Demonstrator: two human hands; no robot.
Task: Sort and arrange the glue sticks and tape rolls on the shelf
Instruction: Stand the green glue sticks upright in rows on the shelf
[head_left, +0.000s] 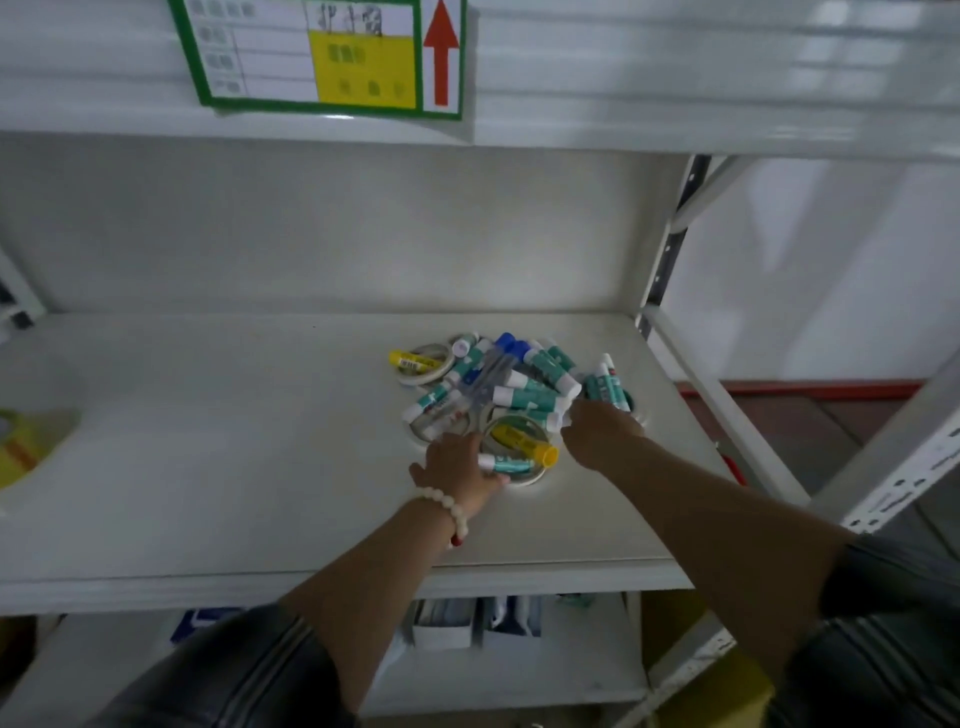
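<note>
A mixed pile sits right of centre on the white shelf (208, 467). It holds several teal-and-white glue sticks (535, 397), a blue-capped stick (503, 347), a yellow glue stick (525, 442) and another yellow stick (409, 358). Pale tape rolls lie among them: one at the pile's left (434, 375), one at the front (537, 475). My left hand (457, 467), wearing a bead bracelet, pinches the white-capped end of a teal glue stick (511, 464) lying across the front roll. My right hand (602, 431) rests palm-down on the pile's right side; its fingers are hidden.
A yellow tape roll (26, 447) lies at the far left of the shelf. A green-bordered label (332, 57) hangs from the shelf above. A perforated upright (670, 249) bounds the right side. Small boxes (447, 623) stand on the lower shelf.
</note>
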